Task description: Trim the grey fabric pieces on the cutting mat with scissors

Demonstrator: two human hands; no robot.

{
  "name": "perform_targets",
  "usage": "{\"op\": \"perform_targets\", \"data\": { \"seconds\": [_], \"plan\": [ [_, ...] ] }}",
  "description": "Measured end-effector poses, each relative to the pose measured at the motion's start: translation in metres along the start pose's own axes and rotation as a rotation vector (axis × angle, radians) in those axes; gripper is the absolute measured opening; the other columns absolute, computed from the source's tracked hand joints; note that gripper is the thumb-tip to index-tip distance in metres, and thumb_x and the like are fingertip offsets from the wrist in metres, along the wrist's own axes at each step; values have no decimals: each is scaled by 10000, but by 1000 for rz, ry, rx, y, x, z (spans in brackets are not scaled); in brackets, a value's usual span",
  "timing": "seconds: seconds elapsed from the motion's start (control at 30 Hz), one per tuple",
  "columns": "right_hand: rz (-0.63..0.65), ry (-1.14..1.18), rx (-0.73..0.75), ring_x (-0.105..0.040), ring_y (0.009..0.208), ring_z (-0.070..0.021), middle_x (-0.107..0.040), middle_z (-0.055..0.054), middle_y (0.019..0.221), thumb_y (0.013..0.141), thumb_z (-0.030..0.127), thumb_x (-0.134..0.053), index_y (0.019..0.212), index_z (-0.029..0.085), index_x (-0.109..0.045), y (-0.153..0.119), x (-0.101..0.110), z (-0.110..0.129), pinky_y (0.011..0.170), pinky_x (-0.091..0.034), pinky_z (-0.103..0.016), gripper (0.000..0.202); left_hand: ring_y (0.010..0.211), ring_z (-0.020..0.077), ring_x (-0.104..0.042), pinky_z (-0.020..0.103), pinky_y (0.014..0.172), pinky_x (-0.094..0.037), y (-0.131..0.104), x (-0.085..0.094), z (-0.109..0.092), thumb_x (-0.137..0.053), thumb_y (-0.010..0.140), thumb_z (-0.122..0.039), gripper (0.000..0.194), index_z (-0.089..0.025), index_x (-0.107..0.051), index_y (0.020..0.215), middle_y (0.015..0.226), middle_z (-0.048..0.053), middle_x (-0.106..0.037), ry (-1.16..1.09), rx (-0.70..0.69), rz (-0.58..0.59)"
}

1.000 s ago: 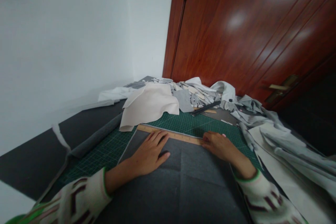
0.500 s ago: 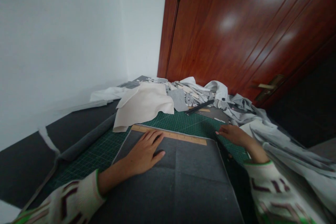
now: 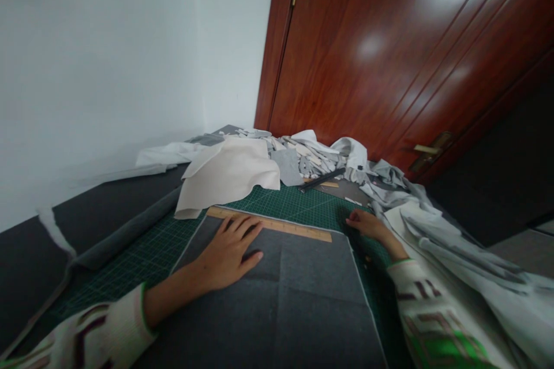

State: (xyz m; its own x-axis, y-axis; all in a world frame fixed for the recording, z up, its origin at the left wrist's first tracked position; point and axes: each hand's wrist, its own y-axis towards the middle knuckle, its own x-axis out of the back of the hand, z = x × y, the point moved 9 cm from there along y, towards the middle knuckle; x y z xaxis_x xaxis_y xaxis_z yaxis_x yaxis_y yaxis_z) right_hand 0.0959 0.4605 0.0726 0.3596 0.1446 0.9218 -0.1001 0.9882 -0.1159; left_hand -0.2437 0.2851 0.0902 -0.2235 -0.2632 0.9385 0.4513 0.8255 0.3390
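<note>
A dark grey cloth (image 3: 303,294) lies flat over a green cutting mat (image 3: 298,204). Across the cloth's far edge runs a wooden ruler (image 3: 298,230). My left hand (image 3: 229,253) rests flat with fingers spread, its fingertips on the left part of the ruler. To the right of the ruler, my right hand (image 3: 366,223) is over the mat with its fingers curled together; whether something small is between them I cannot make out.
Cream cloth (image 3: 229,173) lies beyond the ruler on the left. Fabric scraps (image 3: 314,158) and a dark long tool (image 3: 322,180) are behind the mat. Rolled grey fabric (image 3: 130,230) lies left, and white and grey cloths (image 3: 450,242) are piled right. A wooden door (image 3: 367,57) stands behind.
The view has shifted slightly, so most things appear a little further left. My left hand stays on the ruler, and my right hand remains beside the cloth's far right corner.
</note>
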Motion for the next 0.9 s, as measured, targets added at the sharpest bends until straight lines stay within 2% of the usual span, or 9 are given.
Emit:
{"op": "perform_targets", "data": {
  "seconds": [0.17, 0.37, 0.63, 0.77, 0.9],
  "plan": [
    [35, 57, 14, -548, 599, -130, -533, 28, 632, 830, 219, -557, 695, 207, -491, 3, -2, -3, 535, -419, -220, 150, 1326, 345, -432, 545, 1096, -324, -1, -2, 0, -503, 959, -451, 556, -145, -471, 1422, 1446, 139, -518, 9, 9, 7],
    [98, 115, 45, -569, 626, -149, -542, 18, 663, 771, 277, -553, 717, 201, -521, 6, -6, -1, 548, -474, -244, 99, 1348, 340, -408, 525, 1128, -274, 0, -2, 0, -497, 956, -446, 592, -96, -457, 1432, 1466, 161, -500, -19, 63, 77],
    [121, 105, 142, -549, 569, -182, -536, 9, 588, 709, 392, -548, 670, 233, -535, 4, -5, 11, 520, -467, -299, 164, 1365, 329, -394, 530, 1143, -252, -4, -2, -1, -469, 959, -486, 626, -121, -418, 1465, 1478, 154, -485, -60, 105, 124],
    [144, 72, 230, -561, 545, -190, -574, -5, 556, 720, 434, -561, 649, 230, -573, -3, 4, 36, 579, -448, -330, 217, 1367, 321, -387, 531, 1153, -230, -5, -4, 0, -447, 964, -506, 628, -131, -412, 1467, 1483, 144, -480, -83, 111, 112],
    [207, 94, 373, -595, 629, -193, -630, -15, 640, 789, 504, -565, 758, 206, -650, -18, 11, 91, 637, -444, -319, 312, 1352, 324, -398, 550, 1155, -210, -5, -7, 1, -466, 956, -500, 639, -115, -409, 1463, 1472, 152, -490, -115, 109, 86]
  ]
}}
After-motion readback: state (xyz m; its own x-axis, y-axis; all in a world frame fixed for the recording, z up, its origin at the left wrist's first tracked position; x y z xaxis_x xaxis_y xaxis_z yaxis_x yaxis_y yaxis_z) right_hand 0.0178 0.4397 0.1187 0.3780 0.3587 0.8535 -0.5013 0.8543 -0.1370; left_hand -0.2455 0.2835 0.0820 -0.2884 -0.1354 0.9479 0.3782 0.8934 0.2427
